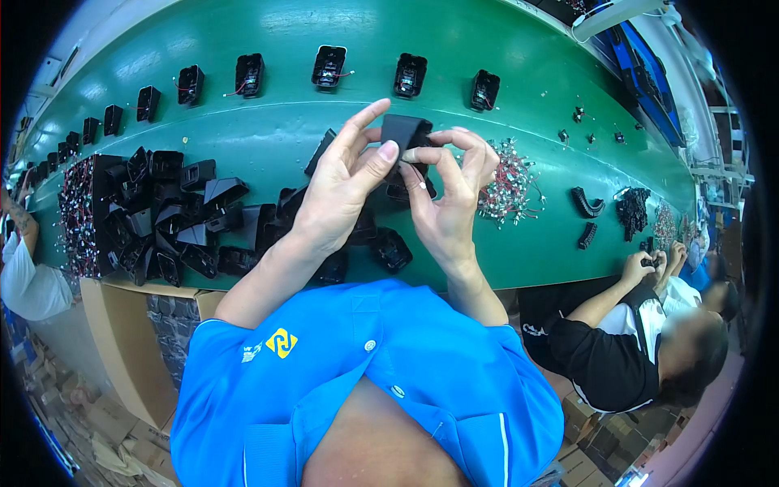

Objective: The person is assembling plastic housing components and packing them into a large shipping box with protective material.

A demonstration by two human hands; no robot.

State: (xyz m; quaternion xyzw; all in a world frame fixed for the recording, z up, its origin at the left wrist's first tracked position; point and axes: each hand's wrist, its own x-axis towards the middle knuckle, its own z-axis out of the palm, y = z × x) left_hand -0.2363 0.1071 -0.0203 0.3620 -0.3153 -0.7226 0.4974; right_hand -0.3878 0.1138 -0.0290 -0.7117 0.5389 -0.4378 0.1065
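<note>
A black plastic housing [403,127] is held up over the green table, between my two hands. My left hand [349,174] grips its left side, with the thumb pressed on the front and the index finger stretched past the top. At its right side my right hand [450,170] has thumb and index finger pinched together at the lower edge; anything small between those fingertips is too hidden to make out. Below and behind my hands lie more black housings [391,248]. Right of my right hand spreads a pile of small parts with red and white wires [510,183].
A heap of black housings [195,207] covers the table [268,122] on the left. Housings with wires [329,67] stand in a row along the far side. Black curved parts [586,203] lie to the right, near a co-worker [625,341]. An open cardboard box [122,349] stands below the left edge.
</note>
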